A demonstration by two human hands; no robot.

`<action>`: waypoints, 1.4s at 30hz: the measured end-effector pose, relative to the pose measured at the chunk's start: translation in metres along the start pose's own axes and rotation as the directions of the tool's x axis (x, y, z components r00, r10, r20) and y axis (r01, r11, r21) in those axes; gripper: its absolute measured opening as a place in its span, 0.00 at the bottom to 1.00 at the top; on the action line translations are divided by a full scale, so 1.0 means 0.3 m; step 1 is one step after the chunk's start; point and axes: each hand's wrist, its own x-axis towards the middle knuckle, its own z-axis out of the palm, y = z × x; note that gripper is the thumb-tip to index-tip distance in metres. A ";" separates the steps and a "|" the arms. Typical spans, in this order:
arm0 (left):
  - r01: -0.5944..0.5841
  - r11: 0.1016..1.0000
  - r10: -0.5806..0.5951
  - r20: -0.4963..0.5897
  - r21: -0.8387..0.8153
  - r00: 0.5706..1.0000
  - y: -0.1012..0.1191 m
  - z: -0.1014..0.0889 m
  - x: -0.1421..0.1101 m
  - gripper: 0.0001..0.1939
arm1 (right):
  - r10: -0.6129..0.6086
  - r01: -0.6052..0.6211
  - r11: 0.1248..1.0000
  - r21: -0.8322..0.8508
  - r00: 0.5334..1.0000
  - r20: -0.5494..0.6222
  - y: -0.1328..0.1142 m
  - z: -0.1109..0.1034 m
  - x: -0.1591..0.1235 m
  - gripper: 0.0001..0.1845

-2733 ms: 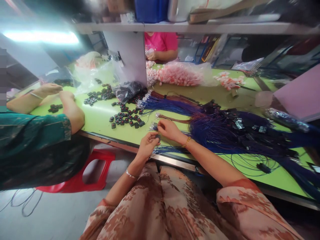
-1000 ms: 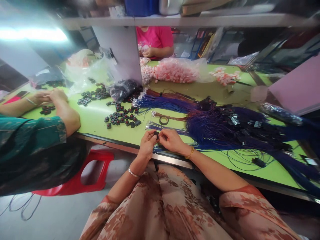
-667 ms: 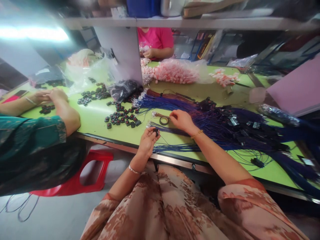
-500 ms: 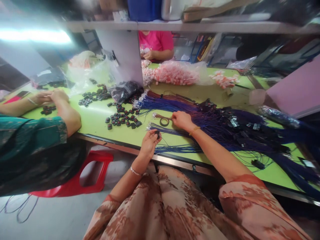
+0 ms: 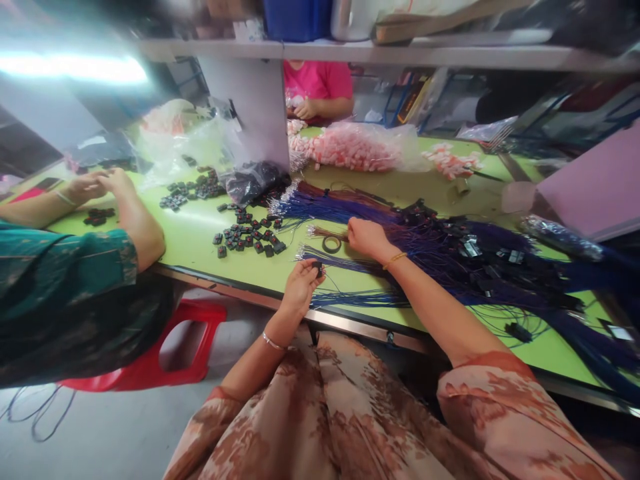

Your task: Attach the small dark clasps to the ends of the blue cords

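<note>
My left hand (image 5: 302, 283) is closed in a pinch on a small black connector (image 5: 318, 268) near the front edge of the green table (image 5: 200, 240). My right hand (image 5: 366, 239) reaches further out, fingers closed on the brown wire bundle (image 5: 327, 233) beside a small tape ring (image 5: 331, 244). Bundles of blue wires (image 5: 340, 210) fan out just beyond and under my right arm. A loose group of black connectors (image 5: 247, 237) lies to the left of both hands.
A person in a teal sleeve (image 5: 65, 267) works at the left with both hands on the table. Another person in pink (image 5: 317, 87) sits across. Bags of pink parts (image 5: 355, 147), a black bag (image 5: 255, 180), a grey post (image 5: 260, 110) and a red stool (image 5: 165, 347) surround me.
My hands were together at the connector. My right hand has left it and reached out to the brown wire bundle by the tape ring. My left hand stays holding the connector.
</note>
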 end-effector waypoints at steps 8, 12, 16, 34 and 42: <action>-0.019 1.000 0.018 -0.005 -0.010 1.000 -0.002 0.003 -0.004 0.13 | -0.252 0.342 0.764 0.548 0.939 -0.235 -0.150 -0.061 -0.050 0.07; -0.032 0.999 0.032 0.000 -0.008 0.999 0.000 0.005 -0.007 0.14 | -0.346 0.397 0.642 0.656 0.914 -0.214 -0.177 -0.066 -0.105 0.05; -0.033 0.999 0.033 0.000 -0.006 0.999 0.001 0.008 -0.009 0.13 | -0.328 0.343 0.645 0.682 0.931 -0.158 -0.163 -0.034 -0.154 0.05; -0.035 0.999 0.035 -0.002 0.017 0.999 -0.005 0.008 -0.002 0.12 | -0.230 0.238 0.792 0.562 0.969 -0.086 -0.161 0.007 -0.213 0.13; -0.085 0.994 0.085 0.007 0.069 0.996 -0.012 0.019 -0.011 0.15 | -0.254 0.267 0.803 0.532 0.962 -0.100 -0.163 0.009 -0.219 0.10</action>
